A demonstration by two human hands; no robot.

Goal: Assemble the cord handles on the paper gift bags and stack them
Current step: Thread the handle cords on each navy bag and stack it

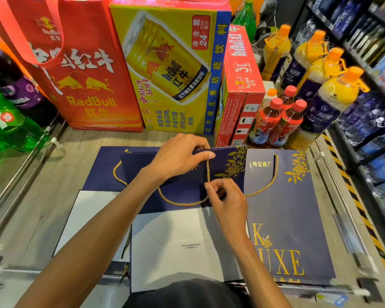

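Observation:
A navy paper gift bag (pixel 182 185) with gold flower print lies flat in the middle of the wooden shelf. My left hand (pixel 178 155) grips its top edge near the right handle hole. My right hand (pixel 226 197) pinches the gold cord handle (pixel 207 172) just below that edge; the cord loops down across the bag's face. To the right lies another navy bag (pixel 298 218) with gold lettering and its own gold cord (pixel 273 174). A third navy bag (pixel 98 174) lies under the left side, its cord showing beside it.
Red and yellow drink cartons (pixel 171 70) stand along the back of the shelf. Bottles of red tea (pixel 276 121) and orange juice (pixel 333 94) crowd the back right. Green and purple bottles (pixel 7 116) stand at the left. A store rack (pixel 376 85) of bottled water runs along the right.

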